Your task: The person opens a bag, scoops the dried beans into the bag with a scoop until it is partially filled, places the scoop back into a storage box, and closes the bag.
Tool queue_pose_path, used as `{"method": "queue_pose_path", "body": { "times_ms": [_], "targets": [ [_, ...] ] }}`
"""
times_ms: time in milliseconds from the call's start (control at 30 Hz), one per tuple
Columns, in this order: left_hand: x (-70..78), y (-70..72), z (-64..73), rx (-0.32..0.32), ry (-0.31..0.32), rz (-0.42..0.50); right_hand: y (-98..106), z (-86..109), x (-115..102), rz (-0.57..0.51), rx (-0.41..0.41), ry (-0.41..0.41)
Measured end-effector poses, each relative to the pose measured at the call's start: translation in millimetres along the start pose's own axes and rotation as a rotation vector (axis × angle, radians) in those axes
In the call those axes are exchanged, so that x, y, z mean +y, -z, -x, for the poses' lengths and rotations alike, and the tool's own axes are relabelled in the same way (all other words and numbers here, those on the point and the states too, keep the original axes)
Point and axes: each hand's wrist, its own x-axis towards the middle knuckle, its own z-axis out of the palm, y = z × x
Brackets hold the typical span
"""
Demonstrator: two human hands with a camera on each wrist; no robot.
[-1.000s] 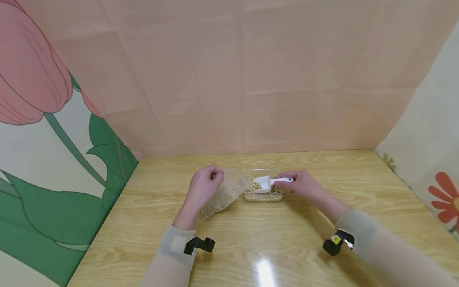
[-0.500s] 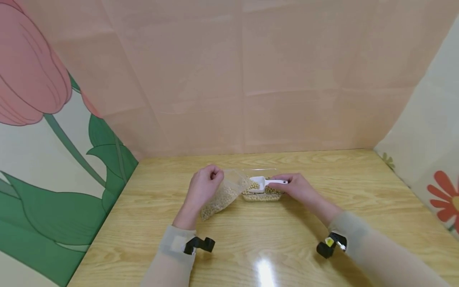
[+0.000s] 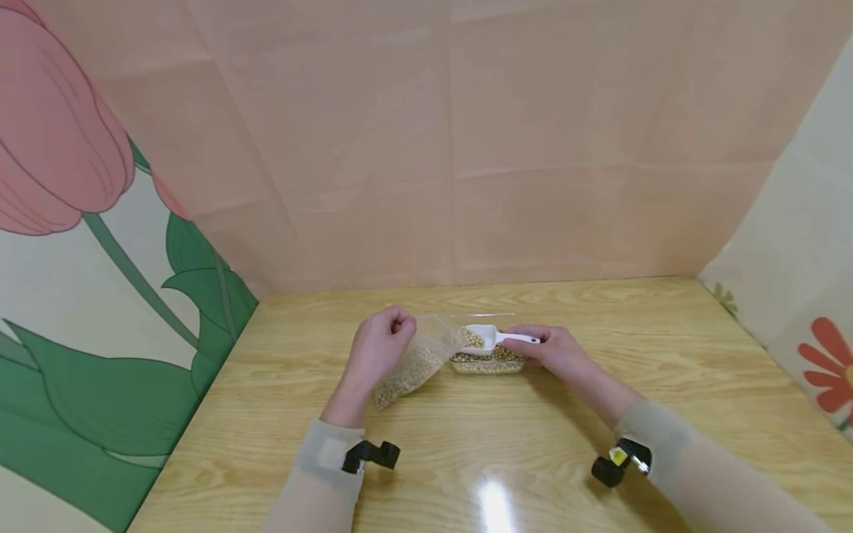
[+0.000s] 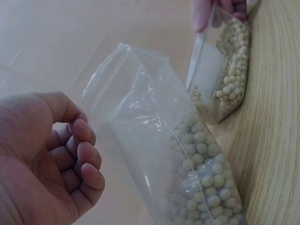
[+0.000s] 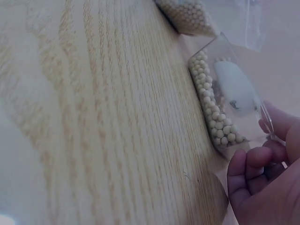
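Note:
My left hand (image 3: pixel 381 344) pinches the upper edge of a clear plastic bag (image 4: pixel 136 108), part filled with round, pale dried beans (image 4: pixel 206 183). The bag leans with its mouth toward a clear rectangular container (image 3: pixel 489 368) of the same beans. With my right hand (image 3: pixel 556 352) I grip the handle of a white scoop (image 3: pixel 485 338). Some beans lie in the scoop, which is level at the bag's mouth, over the container's left part. In the right wrist view the scoop (image 5: pixel 234 86) shows through the container's clear wall.
The wooden table (image 3: pixel 426 459) carries the bag and container. A pink cloth backdrop (image 3: pixel 453 148) rises behind it. Floral panels stand at the left (image 3: pixel 87 355) and right (image 3: pixel 800 296) sides.
My right hand has moved the scoop left from the container's middle to the bag's mouth and tipped it up slightly. My left hand and the bag have stayed in place.

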Motion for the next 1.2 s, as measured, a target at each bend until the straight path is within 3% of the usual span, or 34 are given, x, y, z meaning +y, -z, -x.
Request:
{"method": "queue_pose_path", "body": {
  "times_ms": [433,700,1200],
  "targets": [
    [-1.5,1.3,0.2,-0.004,-0.017,-0.001,6.7,5.5,10.0,-0.21,-0.031,-0.004],
    [-2.7,2.5,0.7,-0.002,-0.004,0.0,13.4,13.4,2.5,-0.216,-0.006,-0.023],
    [-2.5,2.9,1.1,-0.001,-0.013,-0.003,29.8,23.6,-34.0,-0.214,-0.014,0.076]
  ]
}}
